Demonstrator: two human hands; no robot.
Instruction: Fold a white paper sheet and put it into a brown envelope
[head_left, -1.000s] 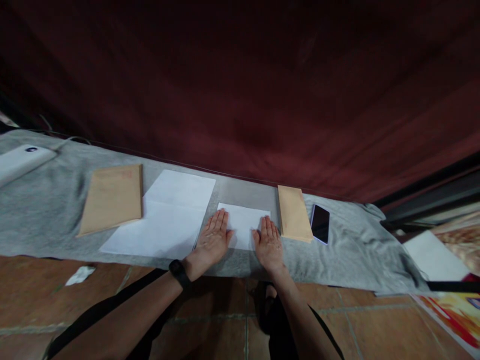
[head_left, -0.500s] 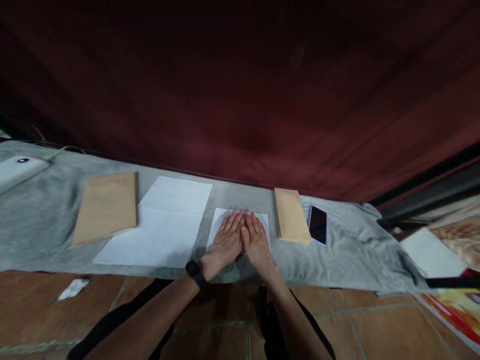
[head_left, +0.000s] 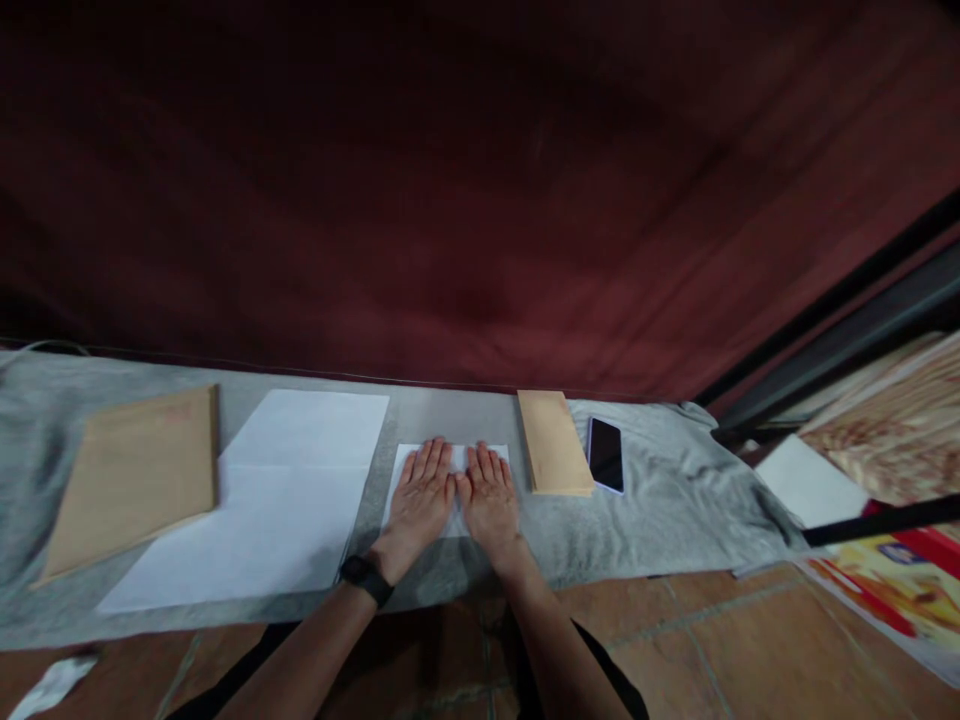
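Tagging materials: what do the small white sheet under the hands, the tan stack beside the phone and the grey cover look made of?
Small white sheet: likely paper, matte; thin, straight-edged, no glare.
Tan stack: probably kraft paper, dull finish; plain brown, layered near edge.
Grey cover: apparently fabric, soft and matte; creases and mottling, exact fibre unclear.

No text can be read. A faint reddish print [head_left: 178, 412] sits in the far right corner of the large brown envelope [head_left: 139, 475] toward the left end of the grey cloth [head_left: 652, 510], too blurred to make out. A small blue-and-white emblem [head_left: 898, 551] on the colourful printed panel [head_left: 881, 590] beyond the cloth's near right corner is likewise illegible.
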